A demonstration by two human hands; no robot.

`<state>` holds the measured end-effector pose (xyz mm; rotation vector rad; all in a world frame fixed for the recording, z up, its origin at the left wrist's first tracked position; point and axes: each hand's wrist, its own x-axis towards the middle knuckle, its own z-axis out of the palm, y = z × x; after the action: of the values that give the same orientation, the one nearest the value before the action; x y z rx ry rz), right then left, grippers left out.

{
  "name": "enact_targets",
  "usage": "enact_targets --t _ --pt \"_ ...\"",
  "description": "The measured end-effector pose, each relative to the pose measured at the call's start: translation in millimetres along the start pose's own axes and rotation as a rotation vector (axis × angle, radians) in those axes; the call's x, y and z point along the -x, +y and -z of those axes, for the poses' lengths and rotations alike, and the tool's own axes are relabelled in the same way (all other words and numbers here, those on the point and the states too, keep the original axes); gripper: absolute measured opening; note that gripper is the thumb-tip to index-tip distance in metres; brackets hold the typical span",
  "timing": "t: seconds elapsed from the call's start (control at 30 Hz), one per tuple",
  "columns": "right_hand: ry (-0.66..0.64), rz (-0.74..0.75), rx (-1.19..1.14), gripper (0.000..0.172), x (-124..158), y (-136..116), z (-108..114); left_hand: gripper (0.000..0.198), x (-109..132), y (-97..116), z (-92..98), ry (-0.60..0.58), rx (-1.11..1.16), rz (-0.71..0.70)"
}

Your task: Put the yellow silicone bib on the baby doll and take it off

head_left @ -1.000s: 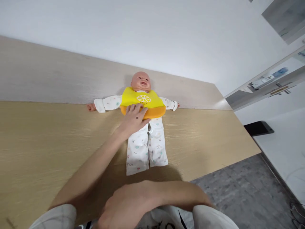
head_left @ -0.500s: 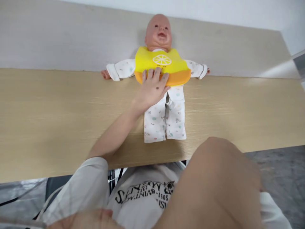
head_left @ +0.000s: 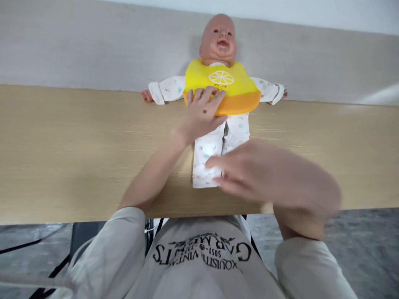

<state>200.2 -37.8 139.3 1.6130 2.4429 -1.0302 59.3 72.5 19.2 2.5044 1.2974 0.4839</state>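
Note:
A baby doll [head_left: 218, 39] lies on its back with both arms spread wide. It wears a white printed outfit [head_left: 207, 162] and a yellow bib [head_left: 202, 72] with a white citrus slice and an orange lower pocket [head_left: 241, 104]. My left hand [head_left: 204, 110] rests on the left part of that pocket, fingers spread over it and thumb off to the side. Over the doll's lower legs hangs my right hand [head_left: 246, 168], smeared by motion, so its finger pose is unclear. It hides much of one trouser leg.
The light wooden table [head_left: 77, 145] meets a greyish back panel [head_left: 77, 45] behind the doll. My printed shirt [head_left: 199, 265] is at the table's front edge. A pale cable [head_left: 34, 280] crosses the lower left, with a dark chair part [head_left: 82, 236] near it.
My right hand has come from close below the camera out over the doll's legs. My left hand stays on the bib, its fingers slightly more bent. The view has shifted a little.

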Motion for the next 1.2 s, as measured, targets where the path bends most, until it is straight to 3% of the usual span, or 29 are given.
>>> enact_targets --t 0.07,0.17,0.3,0.47,0.6,0.97,1.1,1.2 --pt "0.131 -0.022 0.101 0.007 -13.1 32.9 16.2 0.064 3.6 -9.6 9.1 -0.014 -0.002 0.019" --pt "0.47 -0.175 0.155 0.031 -35.1 87.2 26.8 0.067 6.2 -28.5 17.5 0.023 0.0 0.037" --pt "0.529 -0.002 0.14 0.067 -66.2 128.6 19.4 0.063 -0.6 -42.7 21.5 -0.008 0.012 0.07" --pt "0.426 -0.119 0.173 0.067 -87.3 130.4 6.8 0.056 -9.2 -40.7 24.4 -0.058 0.033 0.128" --pt "0.489 -0.142 0.15 0.067 -88.4 130.8 5.3 0.046 -10.6 -40.4 29.2 -0.068 0.084 0.15" --pt "0.729 -0.162 0.06 0.055 -95.8 142.6 6.6 0.034 -20.4 -34.5 28.1 0.143 0.164 0.292" --pt "0.844 -0.174 -0.02 0.054 -100.0 143.2 8.0 0.041 -24.2 -41.5 22.5 0.289 0.278 0.302" --pt "0.88 -0.185 -0.072 0.051 -102.0 142.1 8.2 0.045 -26.4 -44.5 18.3 0.315 0.293 0.311"
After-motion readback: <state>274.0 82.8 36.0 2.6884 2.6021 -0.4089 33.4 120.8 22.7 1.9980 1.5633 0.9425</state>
